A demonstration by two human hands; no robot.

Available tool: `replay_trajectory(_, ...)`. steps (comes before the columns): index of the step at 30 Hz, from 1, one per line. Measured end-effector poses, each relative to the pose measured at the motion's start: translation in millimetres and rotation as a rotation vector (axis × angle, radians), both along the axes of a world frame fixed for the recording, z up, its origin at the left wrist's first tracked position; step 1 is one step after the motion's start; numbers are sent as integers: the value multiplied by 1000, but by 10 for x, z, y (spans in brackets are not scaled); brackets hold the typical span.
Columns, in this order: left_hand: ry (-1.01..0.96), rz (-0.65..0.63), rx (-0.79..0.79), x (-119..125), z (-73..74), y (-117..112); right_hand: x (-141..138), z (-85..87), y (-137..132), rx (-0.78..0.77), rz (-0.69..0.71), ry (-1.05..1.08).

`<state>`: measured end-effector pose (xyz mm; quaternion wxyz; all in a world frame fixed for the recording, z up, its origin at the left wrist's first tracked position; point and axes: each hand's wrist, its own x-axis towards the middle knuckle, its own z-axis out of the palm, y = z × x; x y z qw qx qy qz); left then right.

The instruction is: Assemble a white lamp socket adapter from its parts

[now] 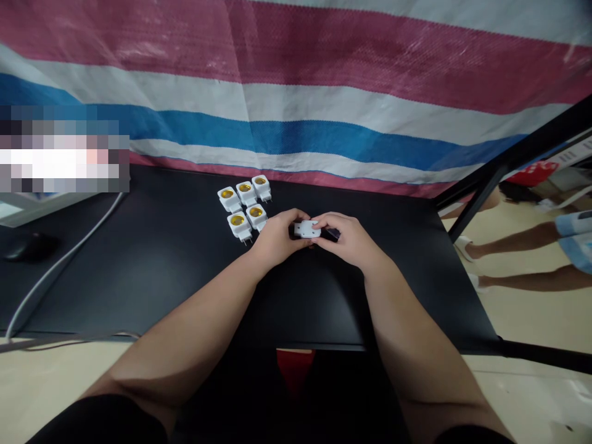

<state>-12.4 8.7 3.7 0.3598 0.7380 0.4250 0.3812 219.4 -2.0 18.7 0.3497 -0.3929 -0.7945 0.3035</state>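
Observation:
Both hands meet over the black table, around a small white plastic part with dark holes in its face. My left hand grips its left side, fingers curled. From the other side, my right hand pinches it by the right end. A dark object shows under my right fingers; its kind is not clear. Just left of my left hand stand several white plug-in lamp sockets in two rows. Their round openings look yellow inside, and metal prongs stick out from some.
The black table ends at a striped plastic sheet. At the left lie a black mouse and a grey cable, beside a blurred-out area. A black metal frame borders the right side. A person's legs show beyond it.

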Motion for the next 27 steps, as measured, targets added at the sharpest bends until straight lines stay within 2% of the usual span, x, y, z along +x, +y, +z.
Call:
replay_trajectory(14,57,-7,4,-5,42,-23,13,-37,17,26,-24,13)
replay_trajectory(22,71,13,23,-2,-15,-14,31,-85,28,-28,-47,82)
replay_trajectory(27,77,12,23,5,-30,-5,41,-85,37,16,-62,49)
